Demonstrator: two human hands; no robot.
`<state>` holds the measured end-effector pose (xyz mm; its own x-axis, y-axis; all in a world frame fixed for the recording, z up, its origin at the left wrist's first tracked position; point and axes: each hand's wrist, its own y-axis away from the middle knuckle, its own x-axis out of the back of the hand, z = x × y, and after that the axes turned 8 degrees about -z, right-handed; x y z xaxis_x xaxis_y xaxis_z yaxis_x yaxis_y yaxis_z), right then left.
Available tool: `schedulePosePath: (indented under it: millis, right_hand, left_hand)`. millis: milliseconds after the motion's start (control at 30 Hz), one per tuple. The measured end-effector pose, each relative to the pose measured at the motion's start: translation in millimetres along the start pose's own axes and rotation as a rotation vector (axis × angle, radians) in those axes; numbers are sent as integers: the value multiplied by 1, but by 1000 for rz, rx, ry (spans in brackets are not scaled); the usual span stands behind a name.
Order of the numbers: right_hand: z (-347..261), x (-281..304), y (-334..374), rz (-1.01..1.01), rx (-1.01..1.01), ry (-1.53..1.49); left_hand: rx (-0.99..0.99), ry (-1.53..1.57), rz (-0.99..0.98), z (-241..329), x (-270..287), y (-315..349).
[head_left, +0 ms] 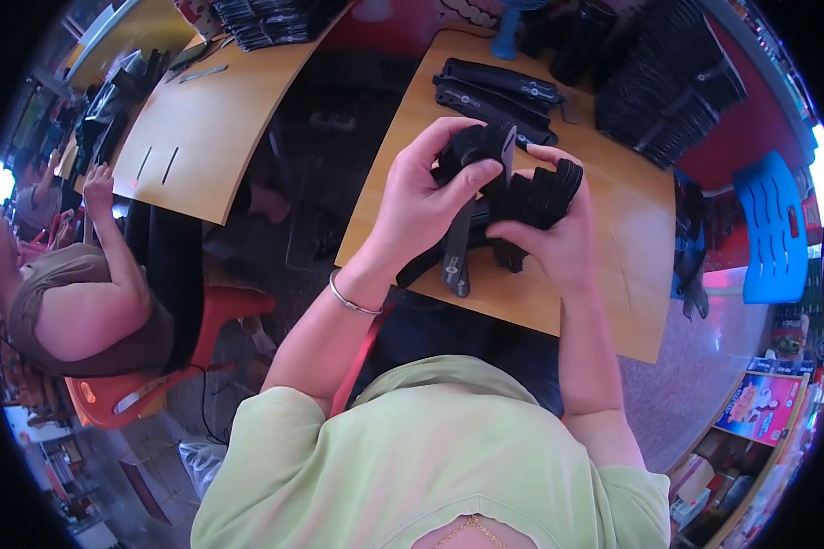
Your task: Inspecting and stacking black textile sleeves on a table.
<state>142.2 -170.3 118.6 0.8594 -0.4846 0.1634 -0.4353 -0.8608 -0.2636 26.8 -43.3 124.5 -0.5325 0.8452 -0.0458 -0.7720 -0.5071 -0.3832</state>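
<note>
Above the wooden table (pixel 632 302) I hold black fabric straps in both hands. My left hand (pixel 418 197) is closed on a folded black strap (pixel 471 146), its thumb pressed across it. Below, between my hands, a strap end (pixel 456 265) with a pale print hangs down; I cannot tell which hand it comes from. My right hand (pixel 563 233) wraps around a thick bundle of black straps (pixel 542 197), close beside the left. More dark straps lie under my hands, partly hidden. Beyond them, flat black straps (pixel 499 80) with pale prints rest in a pile on the table.
A tall stack of black straps (pixel 664 91) stands at the far right, near a blue fan (pixel 506 37). Right of the table is a blue chair (pixel 771 229). At left, a co-worker (pixel 101 311) sits on an orange chair (pixel 220 320) by another table (pixel 233 119).
</note>
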Motion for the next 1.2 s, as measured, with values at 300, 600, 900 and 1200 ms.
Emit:
schedulePosePath:
  millis: [300, 600, 900, 1200]
  right_hand:
    - [7, 15, -5, 176, -129, -393]
    - [40, 73, -1, 276, -176, -731]
    - [70, 75, -3, 395, -80, -1239]
    - [86, 146, 16, 909, 211, -1096]
  left_hand:
    - [-75, -31, 65, -33, 12, 16]
    - [-22, 309, 216, -61, 23, 9]
    - [146, 460, 450, -88, 15, 5]
    - [199, 465, 593, -108, 27, 13]
